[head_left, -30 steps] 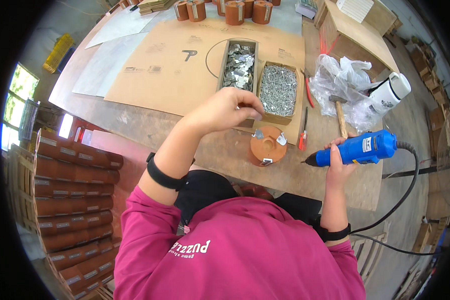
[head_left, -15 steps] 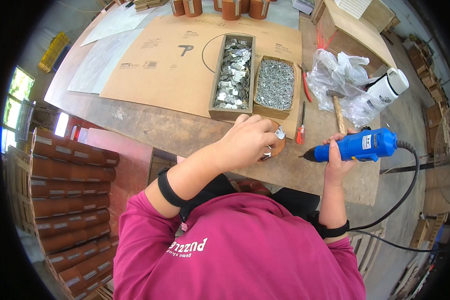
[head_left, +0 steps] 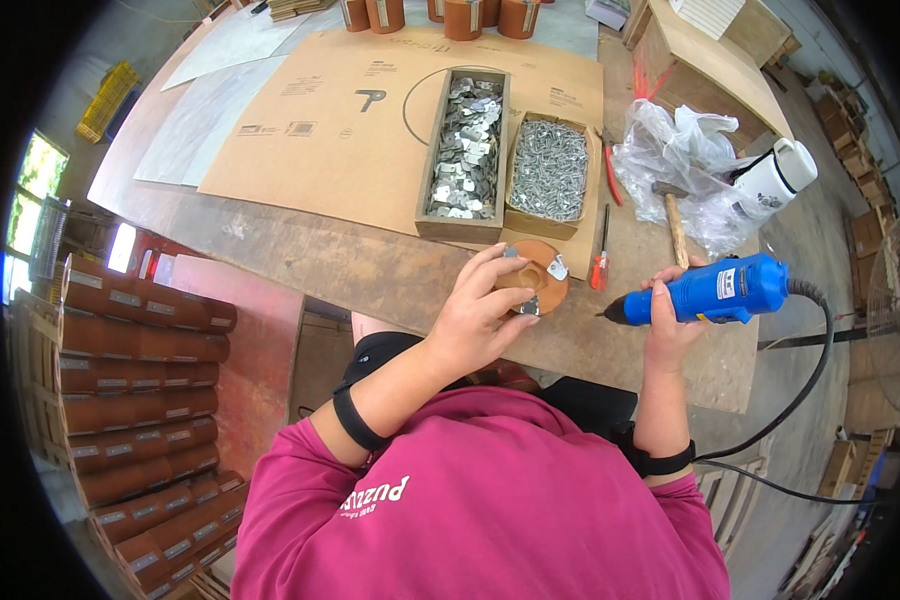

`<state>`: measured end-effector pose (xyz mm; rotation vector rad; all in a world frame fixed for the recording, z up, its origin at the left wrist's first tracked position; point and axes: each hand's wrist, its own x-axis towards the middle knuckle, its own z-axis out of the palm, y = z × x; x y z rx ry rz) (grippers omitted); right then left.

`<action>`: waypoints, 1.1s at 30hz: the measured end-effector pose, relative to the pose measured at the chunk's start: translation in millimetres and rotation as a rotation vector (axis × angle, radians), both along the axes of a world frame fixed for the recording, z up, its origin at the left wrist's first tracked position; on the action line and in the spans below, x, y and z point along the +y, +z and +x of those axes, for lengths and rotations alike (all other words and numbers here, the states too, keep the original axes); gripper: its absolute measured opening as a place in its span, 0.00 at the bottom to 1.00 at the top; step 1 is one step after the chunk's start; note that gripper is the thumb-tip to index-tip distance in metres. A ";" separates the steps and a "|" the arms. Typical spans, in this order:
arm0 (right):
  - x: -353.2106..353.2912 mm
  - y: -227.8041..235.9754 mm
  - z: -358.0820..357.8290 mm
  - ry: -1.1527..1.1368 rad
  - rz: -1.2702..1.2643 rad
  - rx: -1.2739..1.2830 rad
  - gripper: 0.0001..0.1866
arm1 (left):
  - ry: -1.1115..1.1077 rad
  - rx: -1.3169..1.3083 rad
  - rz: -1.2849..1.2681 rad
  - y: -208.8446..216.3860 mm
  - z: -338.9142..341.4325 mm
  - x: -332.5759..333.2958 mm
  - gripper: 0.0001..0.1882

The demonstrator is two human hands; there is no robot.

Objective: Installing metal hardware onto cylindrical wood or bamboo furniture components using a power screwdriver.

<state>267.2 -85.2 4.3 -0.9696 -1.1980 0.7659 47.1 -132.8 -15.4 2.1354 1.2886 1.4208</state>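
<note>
In the head view, the left hand (head_left: pixel 485 305) spreads its fingers over the left side of a round, orange-brown block (head_left: pixel 548 290), which lies near the edge of the worn wooden table (head_left: pixel 350 228); I cannot tell whether fingers and thumb pinch the thin metal tab (head_left: pixel 530 306) beside them. The right hand (head_left: pixel 670 325) wraps around a smooth blue cylindrical power driver (head_left: pixel 730 290), its dark conical nose pointing toward the block, apart from it. Beyond the block, a long wooden tray (head_left: pixel 458 231) holds flat, shiny metal pieces (head_left: pixel 465 150), and a squarish cardboard box (head_left: pixel 545 226) holds bristling silvery screws (head_left: pixel 550 168). A wooden-handled hammer (head_left: pixel 677 225) rests by crumpled clear plastic (head_left: pixel 675 150).
</note>
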 end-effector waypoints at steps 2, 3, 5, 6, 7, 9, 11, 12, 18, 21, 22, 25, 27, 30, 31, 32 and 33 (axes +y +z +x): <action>0.0 -3.4 0.9 0.022 0.035 0.025 0.26 | 0.002 -0.018 -0.002 -0.3 -0.2 -0.4 0.17; -0.3 -3.7 1.0 0.022 0.035 0.024 0.26 | 0.003 -0.019 0.001 -0.8 -0.3 -0.5 0.18; -0.7 -4.3 1.1 0.025 0.035 0.018 0.27 | 0.003 -0.020 0.003 -0.4 -0.7 -0.5 0.18; -1.0 -4.0 0.9 0.024 0.036 0.018 0.27 | -0.002 0.002 0.013 1.1 -1.0 -0.6 0.18; -1.3 -3.3 0.5 0.033 0.038 0.013 0.27 | -0.007 0.024 0.023 2.1 -1.1 -0.6 0.18; -1.7 -2.8 -0.2 0.041 0.041 0.008 0.27 | 0.002 0.019 0.027 1.0 -0.7 -1.0 0.18; -1.7 -2.4 -0.8 0.042 0.039 -0.001 0.27 | 0.012 0.015 0.031 0.0 0.1 -1.2 0.18; -1.8 -2.3 -1.2 0.043 0.040 -0.001 0.27 | 0.017 0.005 0.032 -0.4 0.7 -1.1 0.18; -0.9 -4.2 -1.4 0.043 0.059 -0.038 0.26 | 0.032 -0.005 0.035 -1.5 1.3 -1.6 0.17; -1.1 -3.5 -2.7 0.044 0.053 -0.033 0.26 | 0.032 0.000 0.041 -3.3 0.5 -1.5 0.18; -0.9 -3.5 -2.7 0.051 0.055 -0.036 0.26 | 0.027 0.006 0.040 -3.9 0.2 -1.5 0.19; -0.6 -2.6 -3.6 0.059 0.045 -0.021 0.27 | 0.039 0.016 0.001 1.5 -0.2 -2.4 0.21; 0.3 -2.8 -2.4 0.057 0.034 -0.004 0.28 | 0.072 0.040 0.011 15.8 0.6 2.6 0.20; 0.6 -4.1 0.3 0.047 0.027 -0.040 0.29 | 0.077 0.076 0.074 35.9 -2.9 30.7 0.19; 0.8 -5.3 2.0 0.037 0.026 -0.044 0.29 | 0.051 0.096 0.131 40.4 -3.9 46.6 0.18; 1.2 -5.6 3.1 0.031 0.026 -0.048 0.29 | 0.048 0.097 0.136 42.0 -5.2 63.9 0.18; 1.2 -5.5 3.1 0.031 0.032 -0.047 0.29 | 0.037 0.194 0.017 40.8 -7.2 83.2 0.17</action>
